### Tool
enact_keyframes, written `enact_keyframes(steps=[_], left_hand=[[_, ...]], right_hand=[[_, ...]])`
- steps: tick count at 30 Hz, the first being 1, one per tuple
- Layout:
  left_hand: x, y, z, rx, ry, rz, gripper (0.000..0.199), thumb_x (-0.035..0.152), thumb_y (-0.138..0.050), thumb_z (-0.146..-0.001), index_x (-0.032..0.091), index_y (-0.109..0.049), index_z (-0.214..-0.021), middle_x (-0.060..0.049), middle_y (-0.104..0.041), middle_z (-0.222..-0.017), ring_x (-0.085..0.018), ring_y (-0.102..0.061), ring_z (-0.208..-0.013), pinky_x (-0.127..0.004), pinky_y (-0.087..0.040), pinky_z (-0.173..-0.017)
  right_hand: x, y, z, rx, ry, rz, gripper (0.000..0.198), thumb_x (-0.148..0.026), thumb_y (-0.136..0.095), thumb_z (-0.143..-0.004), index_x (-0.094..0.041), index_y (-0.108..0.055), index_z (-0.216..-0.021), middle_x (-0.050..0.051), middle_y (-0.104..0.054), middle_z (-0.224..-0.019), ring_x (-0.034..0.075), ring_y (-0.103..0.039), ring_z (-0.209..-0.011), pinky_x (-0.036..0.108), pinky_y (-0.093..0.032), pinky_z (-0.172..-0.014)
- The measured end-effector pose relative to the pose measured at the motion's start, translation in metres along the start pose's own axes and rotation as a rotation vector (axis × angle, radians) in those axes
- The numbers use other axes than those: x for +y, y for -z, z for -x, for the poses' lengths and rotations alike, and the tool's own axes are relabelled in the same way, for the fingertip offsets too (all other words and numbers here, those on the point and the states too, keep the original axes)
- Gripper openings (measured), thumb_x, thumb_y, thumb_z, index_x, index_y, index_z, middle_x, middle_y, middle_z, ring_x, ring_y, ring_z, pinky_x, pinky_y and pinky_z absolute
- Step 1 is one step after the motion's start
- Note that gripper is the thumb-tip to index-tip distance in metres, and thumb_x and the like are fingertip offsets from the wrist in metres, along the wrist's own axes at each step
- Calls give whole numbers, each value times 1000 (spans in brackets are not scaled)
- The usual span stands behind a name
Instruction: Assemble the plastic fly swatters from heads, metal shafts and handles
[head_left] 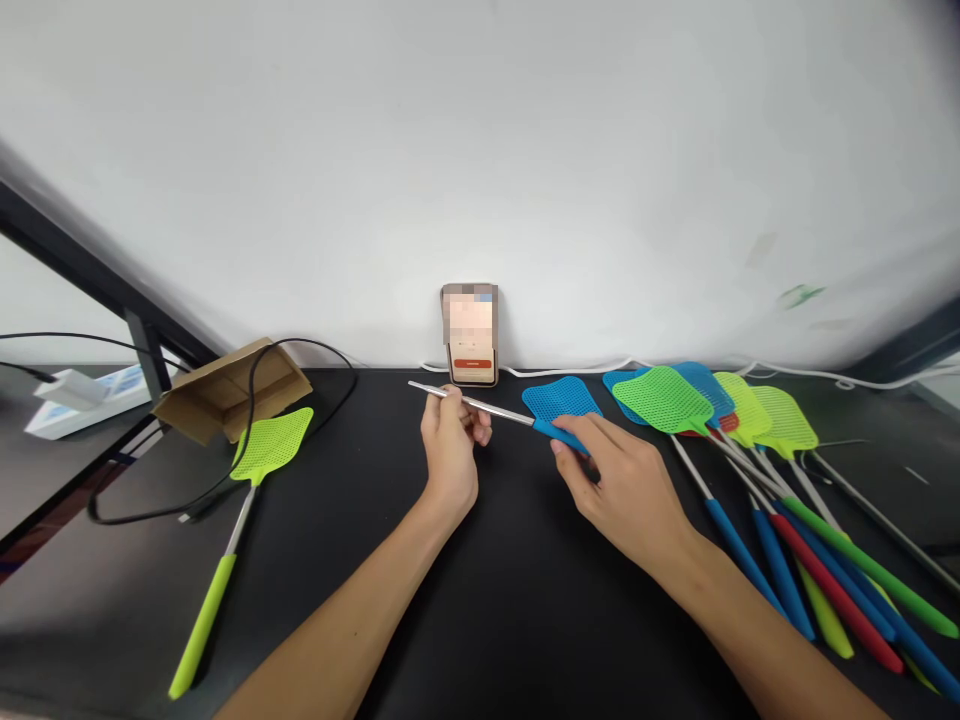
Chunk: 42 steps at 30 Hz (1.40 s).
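Left grip (450, 437) pinches the slim, shiny silver rod (501, 411), right grip (624, 468) clasping its blue handle (556, 434).

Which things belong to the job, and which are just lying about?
Likely job:
silver metal rod with blue handle, in left hand and right hand
blue perforated paddle
multicoloured mesh-headed swatters

Likely lying about:
brown cardboard box
thin black cable
lit rectangular phone
white power strip

Two hands (452, 455) (630, 482), one phone (472, 350), one box (232, 385)

phone screen (471, 335) partly pixelated, end of blue grip (555, 433) hidden by right-hand fingers (596, 440), left forearm (367, 600) cut off below
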<state>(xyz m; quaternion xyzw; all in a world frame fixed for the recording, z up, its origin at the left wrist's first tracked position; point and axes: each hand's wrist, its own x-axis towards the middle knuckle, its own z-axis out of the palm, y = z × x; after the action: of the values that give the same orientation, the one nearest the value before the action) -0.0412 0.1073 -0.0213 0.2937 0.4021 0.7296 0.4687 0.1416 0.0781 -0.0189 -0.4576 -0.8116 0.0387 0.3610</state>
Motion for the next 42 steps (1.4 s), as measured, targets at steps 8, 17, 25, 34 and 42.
enact_keyframes(steps=[8, 17, 25, 34, 42], left_hand=[[1, -1, 1, -17, 23, 18, 21, 34, -62, -89, 22, -46, -83, 7, -52, -54, -10, -47, -46, -22, -35, -46], [0, -1, 2, -88, 50, -3, 29, 41, -66, -90, 20, -49, -79, 5, -52, -56, -9, -44, -47, -21, -36, -47], [3, 2, -2, -167, 56, -35, 33, 46, -74, -85, 17, -58, -81, 3, -51, -60, -7, -42, -50, -21, -36, -49], [-2, 1, 7, -348, 99, -93, 27, 41, -74, -86, 15, -65, -86, 0, -53, -72, -9, -47, -59, -23, -39, -54], [-7, 3, 10, -452, 119, -88, 28, 41, -71, -89, 14, -66, -88, 0, -56, -74, -9, -51, -64, -25, -41, -64]], right_hand=[[-1, 1, -1, 9, -12, -5, 22, -25, -51, -100, -20, -65, -116, 5, -66, -89, 17, -61, -72, 29, -46, -64], [0, 1, -1, 28, -18, -10, 20, -24, -52, -100, -21, -63, -116, 5, -67, -91, 19, -63, -77, 30, -49, -67], [2, 7, -1, 62, 84, 52, 12, -20, -55, -98, -21, -57, -109, 5, -68, -93, 19, -66, -82, 30, -50, -69], [-3, 4, 1, 58, 182, 119, 9, -20, -51, -101, -19, -60, -101, 6, -66, -81, 18, -61, -73, 30, -44, -65], [-5, -2, 5, 37, 41, -28, 13, -23, -51, -101, -18, -62, -101, 5, -69, -81, 18, -63, -70, 30, -40, -62]])
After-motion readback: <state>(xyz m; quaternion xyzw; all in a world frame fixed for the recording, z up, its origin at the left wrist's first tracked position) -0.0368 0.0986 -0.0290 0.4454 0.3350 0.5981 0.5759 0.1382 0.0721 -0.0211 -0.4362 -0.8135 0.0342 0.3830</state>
